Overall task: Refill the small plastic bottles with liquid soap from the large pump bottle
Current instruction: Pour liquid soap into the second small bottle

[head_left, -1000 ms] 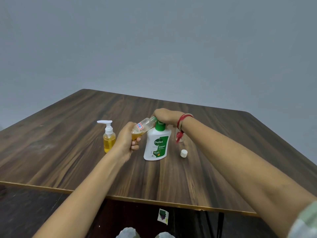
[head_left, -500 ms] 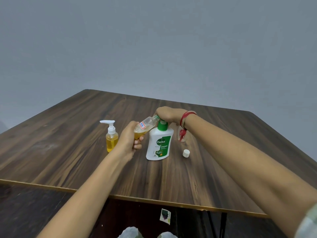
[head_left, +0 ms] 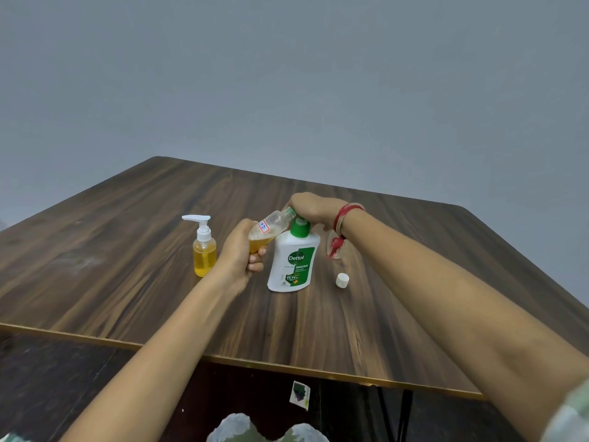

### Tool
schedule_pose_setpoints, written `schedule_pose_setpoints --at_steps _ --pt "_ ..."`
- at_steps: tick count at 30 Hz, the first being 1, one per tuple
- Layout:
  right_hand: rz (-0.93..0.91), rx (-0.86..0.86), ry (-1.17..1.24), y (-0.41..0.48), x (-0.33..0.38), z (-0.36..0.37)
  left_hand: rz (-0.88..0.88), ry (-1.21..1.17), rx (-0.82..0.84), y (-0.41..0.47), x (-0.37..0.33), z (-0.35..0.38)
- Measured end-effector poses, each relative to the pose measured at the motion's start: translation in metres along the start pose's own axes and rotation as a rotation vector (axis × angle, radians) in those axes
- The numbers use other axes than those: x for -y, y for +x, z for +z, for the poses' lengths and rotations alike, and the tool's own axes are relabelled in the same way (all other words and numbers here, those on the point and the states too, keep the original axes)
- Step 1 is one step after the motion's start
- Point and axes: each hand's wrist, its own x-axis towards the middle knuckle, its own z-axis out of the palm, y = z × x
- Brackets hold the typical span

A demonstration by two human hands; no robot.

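Left hand [head_left: 240, 250] grips the tilted small bottle [head_left: 271, 226], part-filled, mouth at the spout of the pump bottle [head_left: 294, 260] at frame centre, right hand [head_left: 314, 207] curled over its head: filling step; next probably calls for steady presses, mouth aligned, then capping.

right wrist: red thread band [head_left: 346, 214] | right arm: pale green sleeve [head_left: 572, 416]

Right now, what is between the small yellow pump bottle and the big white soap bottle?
In the head view, the left hand, gripping a tilted small bottle with yellow liquid, lies between the yellow pump bottle and the white soap bottle.
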Motion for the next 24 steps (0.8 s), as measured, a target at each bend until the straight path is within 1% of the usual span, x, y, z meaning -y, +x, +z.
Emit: schedule_pose_setpoints --at_steps 6,9,11,14,18,20,24 --pt "0.017 -0.005 -0.013 0.0001 0.0028 -0.0016 0.003 -0.007 0.015 -0.0006 -0.0015 -0.0001" --pt "0.045 -0.006 0.030 -0.0041 0.0049 0.0007 0.018 -0.008 -0.012 -0.0013 -0.0040 0.0004" --pt "0.061 -0.006 0.057 -0.0052 0.0028 0.0017 0.011 0.001 0.001 -0.0012 -0.0036 0.0003" --pt "0.050 0.023 0.058 -0.0034 0.0012 -0.0017 0.010 -0.010 0.021 -0.0004 -0.0044 0.0014" --pt "0.054 -0.011 0.076 -0.0061 0.0020 0.0021 -0.009 0.005 0.014 0.0010 -0.0014 -0.0022" --pt "0.052 0.009 0.082 -0.0064 0.0028 -0.0002 -0.013 -0.004 0.033 0.0015 -0.0009 -0.0020" --pt "0.033 -0.013 0.029 -0.0037 0.0022 0.0027 -0.004 0.012 -0.018 0.0011 -0.0021 -0.0025"
